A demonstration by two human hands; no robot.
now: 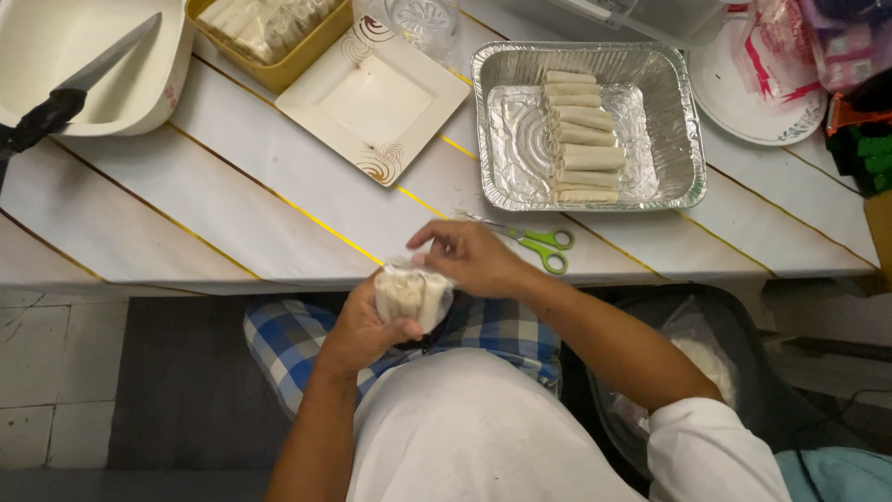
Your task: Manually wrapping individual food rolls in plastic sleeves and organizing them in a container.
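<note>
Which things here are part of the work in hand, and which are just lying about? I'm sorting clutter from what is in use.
In use:
- left hand gripping a clear bag of pale rolls
- right hand, fingers at the bag's top
- foil tray holding a row of like rolls

Lying about:
- green-handled scissors
- square plate
- knife across a white dish
- yellow tub
</note>
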